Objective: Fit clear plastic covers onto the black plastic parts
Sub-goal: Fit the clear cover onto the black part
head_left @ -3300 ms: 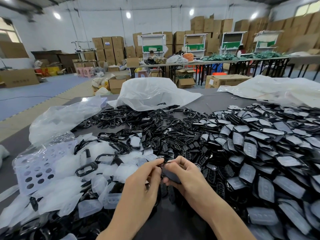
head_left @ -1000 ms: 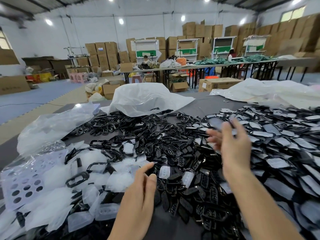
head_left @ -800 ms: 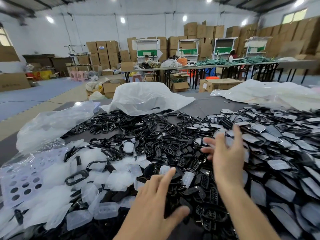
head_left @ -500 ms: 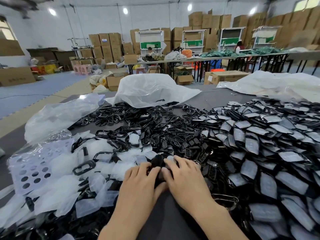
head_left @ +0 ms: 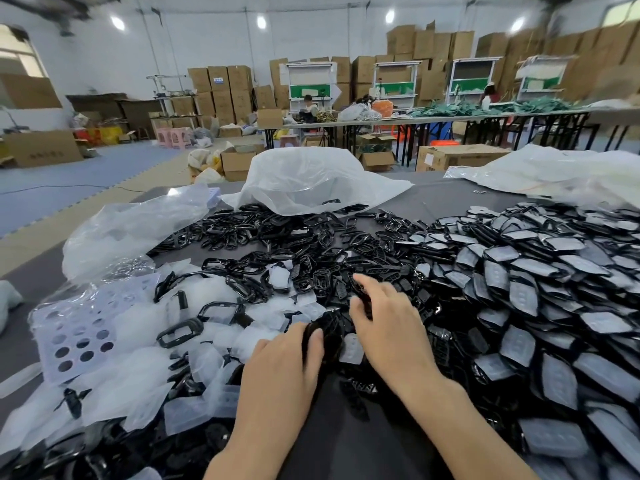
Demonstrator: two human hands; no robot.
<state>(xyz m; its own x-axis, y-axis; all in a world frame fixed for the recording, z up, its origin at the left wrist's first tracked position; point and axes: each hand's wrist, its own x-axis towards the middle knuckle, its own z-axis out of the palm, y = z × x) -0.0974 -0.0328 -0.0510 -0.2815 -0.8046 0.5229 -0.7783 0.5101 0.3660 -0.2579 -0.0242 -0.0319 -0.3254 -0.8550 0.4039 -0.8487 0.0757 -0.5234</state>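
— Clear plastic covers (head_left: 214, 362), thin frosted moulded shells, lie heaped on the left of the grey table (head_left: 433, 202). One loose cover (head_left: 351, 348) sits between your hands. They look light and springy, likely to slide off one another.

— And the black plastic parts (head_left: 311, 244)? Glossy, stiff frames, sprawled mid-table, with the covered ones (head_left: 519, 289) banked to your right.

— Your right hand (head_left: 391, 327) pinches one black part (head_left: 364, 301): thumb and curled fingers closed on it, index finger stretched forward.

— Your left hand (head_left: 280, 368) lies low, fingers together over another dark piece (head_left: 313, 332). Whether the thumb grips underneath cannot be told from this angle.

— Take a cover by its rim, I'd say, not the raised middle. Plastic that thin probably creases or whitens under a hard squeeze.

— Then hold the black part by its long edges, so its face is free for the cover to snap on. It seems rigid enough to bear the press.
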